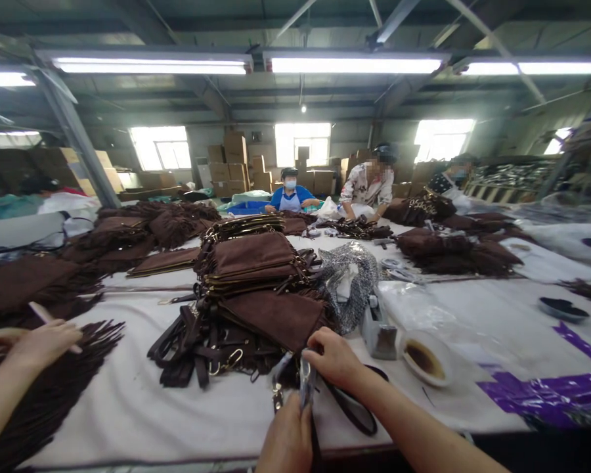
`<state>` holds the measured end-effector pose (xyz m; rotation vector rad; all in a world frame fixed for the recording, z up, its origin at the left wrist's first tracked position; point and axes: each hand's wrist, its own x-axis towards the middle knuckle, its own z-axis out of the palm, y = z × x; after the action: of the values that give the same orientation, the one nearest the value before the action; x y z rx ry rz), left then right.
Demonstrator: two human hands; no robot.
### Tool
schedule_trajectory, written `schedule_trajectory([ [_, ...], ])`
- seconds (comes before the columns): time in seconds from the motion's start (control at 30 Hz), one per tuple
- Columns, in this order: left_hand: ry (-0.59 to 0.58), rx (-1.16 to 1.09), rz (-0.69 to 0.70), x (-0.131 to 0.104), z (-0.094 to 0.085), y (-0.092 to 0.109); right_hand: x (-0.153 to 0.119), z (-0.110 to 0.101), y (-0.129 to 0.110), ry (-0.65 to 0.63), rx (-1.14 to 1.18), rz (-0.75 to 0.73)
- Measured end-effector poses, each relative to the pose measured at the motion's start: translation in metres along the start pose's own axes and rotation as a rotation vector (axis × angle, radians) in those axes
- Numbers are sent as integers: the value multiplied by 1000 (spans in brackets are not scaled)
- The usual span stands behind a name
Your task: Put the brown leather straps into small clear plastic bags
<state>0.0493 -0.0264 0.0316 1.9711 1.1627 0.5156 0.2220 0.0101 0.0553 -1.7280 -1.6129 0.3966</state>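
L hand (288, 433) & R hand (335, 358), nearly closed on plastic-wrapped dk strap (306, 382), shiny metal clasp (277, 399) alongside.

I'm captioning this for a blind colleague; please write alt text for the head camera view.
The left hand and right hand hold a plastic-wrapped piece in front of stacked brown pouches on a white table. At left, a co-worker's hand holds a pale tool.

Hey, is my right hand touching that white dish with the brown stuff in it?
Apart: the head view shows the table's white surface between the right hand and the white dish.
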Motion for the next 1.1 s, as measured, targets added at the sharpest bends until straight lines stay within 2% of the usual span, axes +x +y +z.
schedule_trajectory([
  [0.07, -24, 0, 17, 0, 1, -3, 6, 3, -4, -26, -61, -40],
  [0.2, 36, -157, -16, 2, 5, -7, 15, 10, -2, 32, -89, -13],
  [0.27, -9, -365, -164, 3, 6, -7, 16, 13, 3, 54, -94, 9],
  [0.37, -145, -672, -413, 3, 3, -5, 15, 14, 11, 49, -87, 8],
  [0.47, -172, -830, -483, 3, -2, -4, 8, 1, 14, 34, -73, -28],
  [0.53, -181, -885, -506, 4, -5, -5, -1, -12, 11, 7, -69, -149],
  [0.6, -205, -925, -538, 5, -7, -5, -13, -24, 6, -65, -111, -358],
  [0.7, -236, -949, -581, 7, -7, -7, -26, -29, 0, -166, -250, -619],
  [0.8, -223, -912, -582, 7, -5, -8, -24, -20, -1, -165, -319, -713],
  [1.0, -168, -866, -455, 13, -9, -13, -7, -8, 1, -241, -353, -824],
  [1.1, -223, -1005, -556, 22, -15, -11, -8, -7, 1, -262, -366, -808],
])
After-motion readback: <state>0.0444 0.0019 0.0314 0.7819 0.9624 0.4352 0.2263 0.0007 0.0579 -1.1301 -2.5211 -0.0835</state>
